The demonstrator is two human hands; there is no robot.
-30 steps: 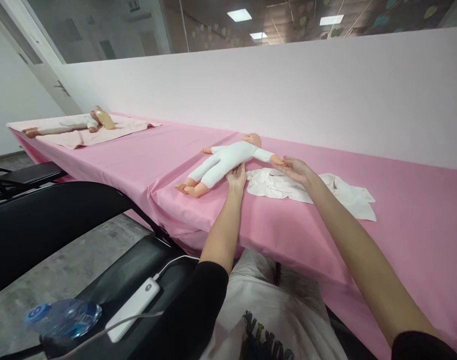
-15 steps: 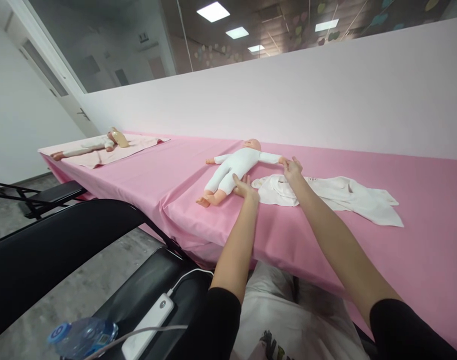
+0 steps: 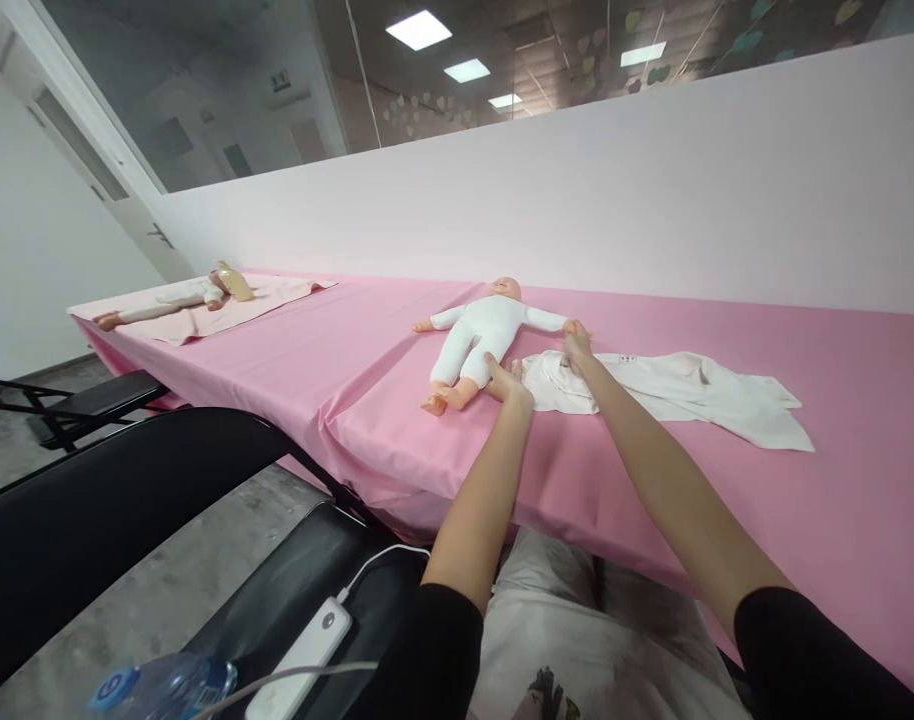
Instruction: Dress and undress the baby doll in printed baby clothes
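A baby doll (image 3: 478, 340) in a white bodysuit lies on its back on the pink table cover (image 3: 337, 350), arms spread. My left hand (image 3: 509, 381) rests by the doll's near leg, fingers curled against it. My right hand (image 3: 578, 340) is closed on the doll's right hand. A crumpled white baby garment (image 3: 674, 392) lies on the cover just right of the doll, partly under my right wrist.
A second doll (image 3: 157, 300) lies on a pale pink cloth (image 3: 224, 305) at the far left end. A black chair (image 3: 112, 500) stands left of me. A water bottle (image 3: 161, 685) and a white power bank (image 3: 299, 660) with cable sit on a black seat.
The doll has turned so its legs point more toward me. My left hand slid from its torso down to its leg. My right hand stayed at the doll's hand.
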